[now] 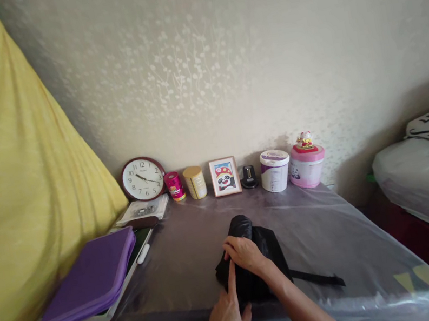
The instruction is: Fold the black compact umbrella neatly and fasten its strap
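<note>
Black folded fabric (pixel 270 244) lies in a bundle near the front of the table, a rolled part standing up at its far end. It looks like an umbrella, though its kind is not certain. A narrow black strap (pixel 318 277) trails from it to the right. My right hand (pixel 247 253) reaches over the bundle, fingers curled closed on the roll. Below it, my left hand (pixel 228 320) rests at the near left edge, index finger stretched along the fabric and thumb spread apart; its other fingers are mostly hidden.
A plastic-covered table (pixel 168 278) bears a purple folder (pixel 90 277) at left. Along the wall stand a clock (pixel 143 179), a pink can (pixel 174 186), a yellow tin (pixel 195 182), a picture frame (pixel 225 177) and two tubs (pixel 275 172). A yellow curtain (pixel 21 160) hangs left.
</note>
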Motion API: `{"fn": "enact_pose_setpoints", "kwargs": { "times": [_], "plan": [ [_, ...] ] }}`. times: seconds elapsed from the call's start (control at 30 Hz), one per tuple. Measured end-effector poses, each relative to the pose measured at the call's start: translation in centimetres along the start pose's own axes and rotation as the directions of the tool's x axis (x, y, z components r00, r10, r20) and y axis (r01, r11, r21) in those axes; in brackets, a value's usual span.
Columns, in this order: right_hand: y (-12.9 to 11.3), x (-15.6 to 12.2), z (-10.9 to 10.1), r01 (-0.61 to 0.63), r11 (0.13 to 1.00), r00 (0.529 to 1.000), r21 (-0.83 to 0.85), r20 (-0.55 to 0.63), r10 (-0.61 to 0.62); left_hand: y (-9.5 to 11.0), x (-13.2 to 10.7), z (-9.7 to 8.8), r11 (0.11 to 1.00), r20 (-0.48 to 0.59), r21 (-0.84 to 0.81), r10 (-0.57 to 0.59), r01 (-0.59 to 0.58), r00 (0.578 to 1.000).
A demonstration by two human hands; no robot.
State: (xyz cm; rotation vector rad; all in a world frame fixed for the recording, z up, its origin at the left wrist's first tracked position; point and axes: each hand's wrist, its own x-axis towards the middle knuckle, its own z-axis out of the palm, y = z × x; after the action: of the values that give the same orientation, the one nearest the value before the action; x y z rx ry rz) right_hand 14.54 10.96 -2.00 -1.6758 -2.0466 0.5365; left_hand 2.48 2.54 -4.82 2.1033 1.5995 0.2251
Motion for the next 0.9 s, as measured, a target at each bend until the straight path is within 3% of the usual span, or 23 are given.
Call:
{"fn": "enact_pose_setpoints", "kwargs": {
  "times": [0.1, 0.2, 0.33, 0.47, 0.73, 0.9],
  "plan": [
    [0.5, -0.5, 0.1, 0.071, 0.992, 0.997, 0.103, -0.021, -0.069, 0.2, 0.3, 0.2, 0.997, 0.04, 0.061, -0.048, 0.045, 0.998],
    [0.9, -1.8, 0.1, 0.187, 0.967, 0.978, 0.175, -0.121, -0.167, 0.1, 0.4, 0.5, 0.996, 0.031, 0.072, -0.059, 0.057, 0.998],
    [0.9, -4.2, 0.2, 0.353, 0.928, 0.913, 0.119, -0.261, -0.314, -0.1, 0.4, 0.6, 0.994, 0.041, 0.069, -0.082, 0.079, 0.996],
    [1.4, -4.8, 0.8, 0.46, 0.888, 0.865, 0.01, -0.23, -0.446, -0.1, 0.5, 0.6, 0.996, 0.042, 0.03, -0.082, 0.081, 0.996],
    [5.6, 1.3, 0.7, 0.442, 0.877, 0.865, -0.187, -0.169, -0.472, 0.3, 0.5, 0.4, 0.991, 0.066, 0.021, -0.133, 0.132, 0.989],
    [7.9, 5.3, -0.1, 0.347, 0.914, 0.911, -0.209, -0.154, -0.381, 0.1, 0.7, 0.3, 0.992, 0.088, -0.001, -0.123, 0.124, 0.988]
  ]
}}
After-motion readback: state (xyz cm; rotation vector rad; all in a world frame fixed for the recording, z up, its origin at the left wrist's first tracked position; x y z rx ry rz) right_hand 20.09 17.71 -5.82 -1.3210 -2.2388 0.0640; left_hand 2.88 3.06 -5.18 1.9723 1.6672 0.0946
